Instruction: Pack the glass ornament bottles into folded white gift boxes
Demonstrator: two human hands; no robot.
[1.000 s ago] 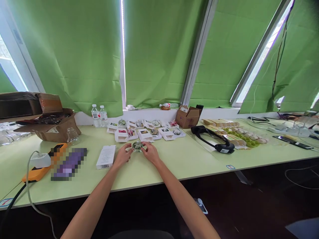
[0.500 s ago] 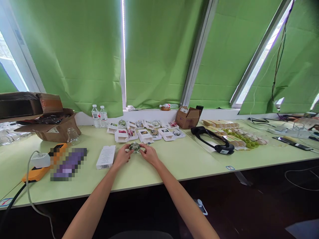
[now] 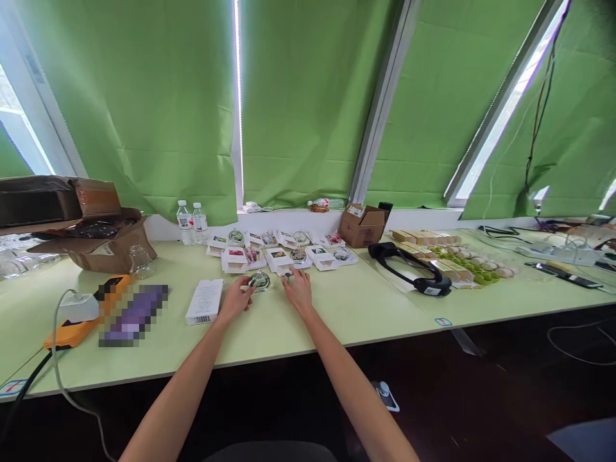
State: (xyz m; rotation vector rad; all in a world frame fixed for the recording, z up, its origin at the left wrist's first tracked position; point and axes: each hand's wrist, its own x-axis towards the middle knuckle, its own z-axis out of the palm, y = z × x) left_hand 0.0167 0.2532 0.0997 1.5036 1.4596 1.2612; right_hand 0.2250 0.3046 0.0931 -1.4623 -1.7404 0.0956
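My left hand [image 3: 237, 298] holds a small round glass bottle [image 3: 260, 280] by its left side, just above the light green table [image 3: 346, 308]. My right hand [image 3: 299, 289] has come off the bottle and lies with fingers stretched forward; its fingertips touch a tiny dark cap [image 3: 288, 276] on the table. A white carton with a barcode [image 3: 205, 301] lies flat to the left of my left hand. Behind both hands stand several small white boxes and round glass bottles [image 3: 282, 251].
Two water bottles [image 3: 192, 224] and a torn cardboard box [image 3: 91, 240] stand at the back left, an orange device [image 3: 77, 327] with a cable at the near left. A small brown box [image 3: 362, 226], a black headset [image 3: 409, 266] and a tray of green and beige pieces [image 3: 462, 260] lie to the right.
Both hands were on the round bottle. My right hand has let go and slid forward and right to the small cap, while my left hand keeps the bottle.
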